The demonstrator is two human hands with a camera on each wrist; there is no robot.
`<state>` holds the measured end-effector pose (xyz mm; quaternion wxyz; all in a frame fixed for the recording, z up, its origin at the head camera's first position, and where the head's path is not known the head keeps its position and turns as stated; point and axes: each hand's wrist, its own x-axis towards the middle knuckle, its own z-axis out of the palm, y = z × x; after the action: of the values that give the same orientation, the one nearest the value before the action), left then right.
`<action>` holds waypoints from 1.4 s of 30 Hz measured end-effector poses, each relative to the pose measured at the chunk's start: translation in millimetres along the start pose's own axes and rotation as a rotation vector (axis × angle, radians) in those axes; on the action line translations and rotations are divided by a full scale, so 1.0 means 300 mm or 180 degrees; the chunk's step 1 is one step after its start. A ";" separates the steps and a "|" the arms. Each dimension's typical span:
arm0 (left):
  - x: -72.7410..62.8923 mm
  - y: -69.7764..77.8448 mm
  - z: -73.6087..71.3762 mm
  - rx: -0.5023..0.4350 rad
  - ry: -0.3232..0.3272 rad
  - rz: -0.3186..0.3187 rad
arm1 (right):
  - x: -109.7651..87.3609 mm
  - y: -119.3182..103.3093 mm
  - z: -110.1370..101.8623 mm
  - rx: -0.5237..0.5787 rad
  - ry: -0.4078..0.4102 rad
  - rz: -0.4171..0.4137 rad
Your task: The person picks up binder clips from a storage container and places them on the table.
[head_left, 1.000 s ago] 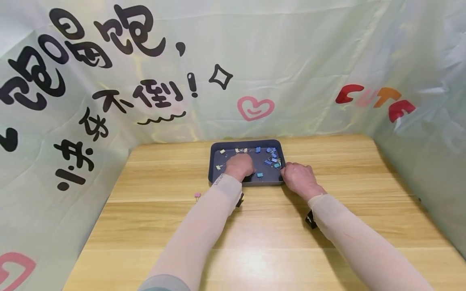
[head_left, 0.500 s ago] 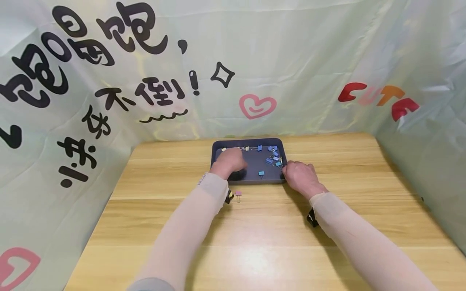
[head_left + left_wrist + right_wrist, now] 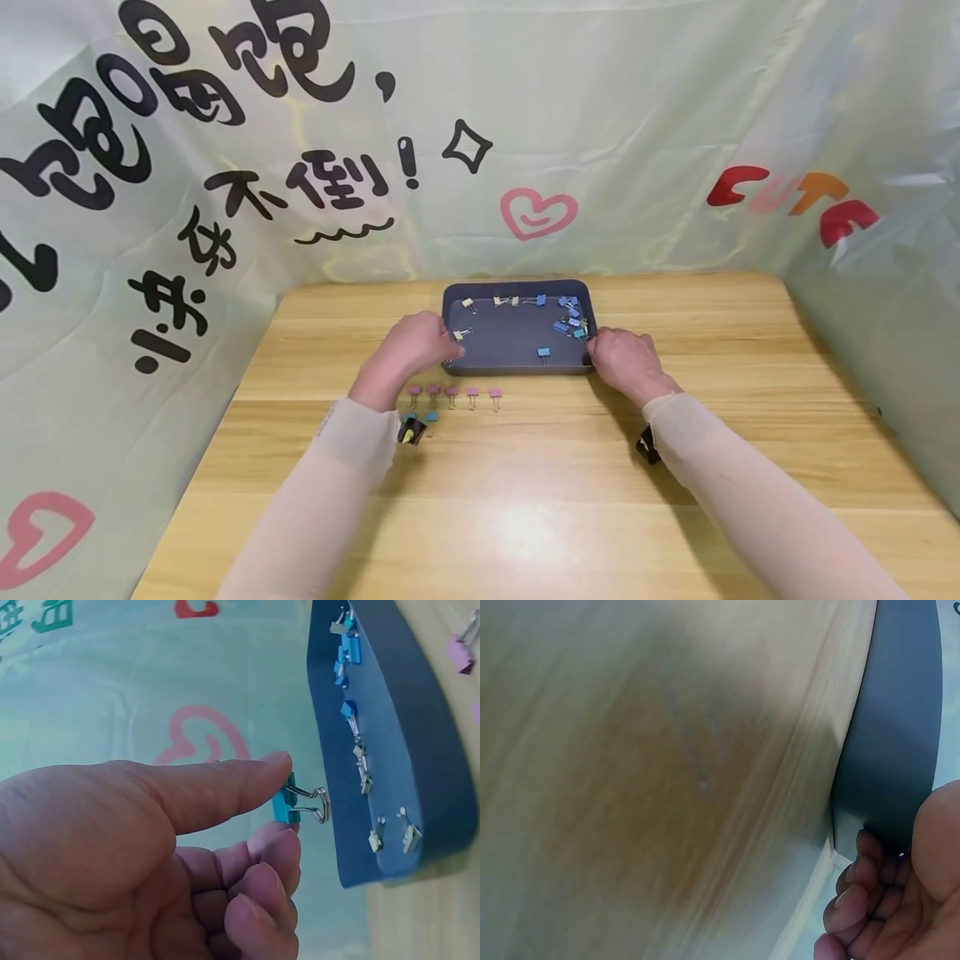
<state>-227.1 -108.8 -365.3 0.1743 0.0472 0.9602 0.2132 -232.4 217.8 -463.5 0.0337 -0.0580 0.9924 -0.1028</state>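
Between thumb and index finger, my left hand [image 3: 408, 346] pinches a teal binder clip [image 3: 283, 801], its wire handles pointing toward the tray. This hand is over the front left corner of the dark blue tray [image 3: 498, 354]. Inside the tray lie cream binder clips [image 3: 468, 303] on the left and back, blue binder clips [image 3: 561, 327] in a cluster at the right, and a teal binder clip [image 3: 543, 352] near the front. My right hand [image 3: 624, 358] grips the tray's right edge, fingers curled against its outer wall in the right wrist view.
Before the tray, several pink binder clips [image 3: 472, 392] form a row on the wooden table [image 3: 570, 467]. Below its left end are teal binder clips [image 3: 431, 417], partly hidden by the left wrist's camera [image 3: 411, 431]. A printed curtain [image 3: 622, 125] encloses the back and sides.
My left hand has moved left from inside the tray to its front left corner, uncovering the row of pink clips and the teal ones. The right hand stays at the tray's edge.
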 end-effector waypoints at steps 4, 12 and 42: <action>-0.061 -0.041 0.030 -0.0115 -0.0087 -0.0136 | 0.001 0.000 0.000 0.0042 -0.0012 0.0028; -0.113 -0.095 0.147 0.0063 -0.0135 -0.0180 | 0.004 0.004 -0.001 0.0056 -0.0051 0.0036; -0.111 -0.099 0.302 0.0535 0.0057 -0.0395 | 0.004 0.006 0.004 0.0123 0.0056 0.0042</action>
<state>-164.4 -105.5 -444.5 0.1741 0.0002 0.9772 0.1212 -233.8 219.1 -465.1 0.0267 -0.0500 0.9909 -0.1223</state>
